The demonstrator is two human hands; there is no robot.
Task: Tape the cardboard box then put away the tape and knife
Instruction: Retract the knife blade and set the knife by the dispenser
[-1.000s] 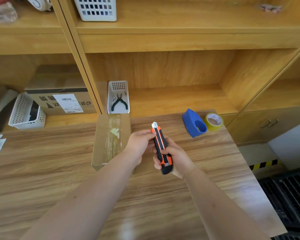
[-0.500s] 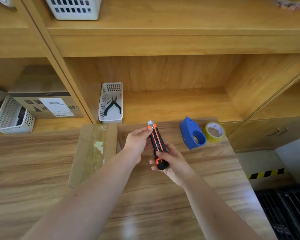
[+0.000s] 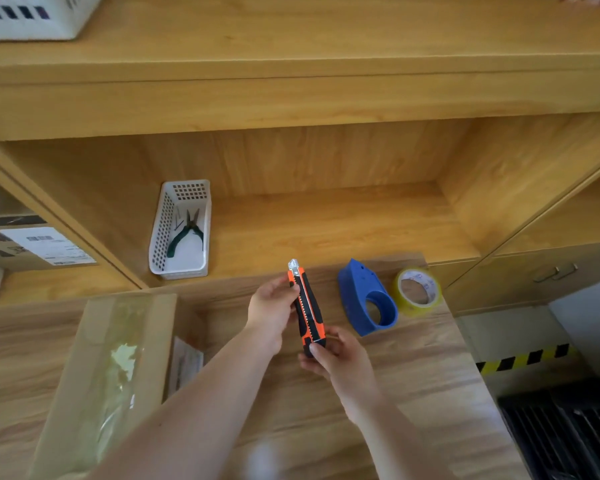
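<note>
Box [image 3: 108,368] shifted left; hands [image 3: 340,358] hold knife [image 3: 307,306].

Cardboard box [image 3: 108,375] bottom cut off

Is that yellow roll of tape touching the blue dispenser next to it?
Apart. The head view shows a strip of bare wooden table between the tape roll and the blue dispenser, both lying beside the hands holding the knife.

The utility knife [image 3: 307,308] is orange and black. Right of it, the tape dispenser [image 3: 366,299] is blue, the tape roll [image 3: 418,291] yellowish; farther right runs yellow-black hazard striping [image 3: 523,358].
</note>
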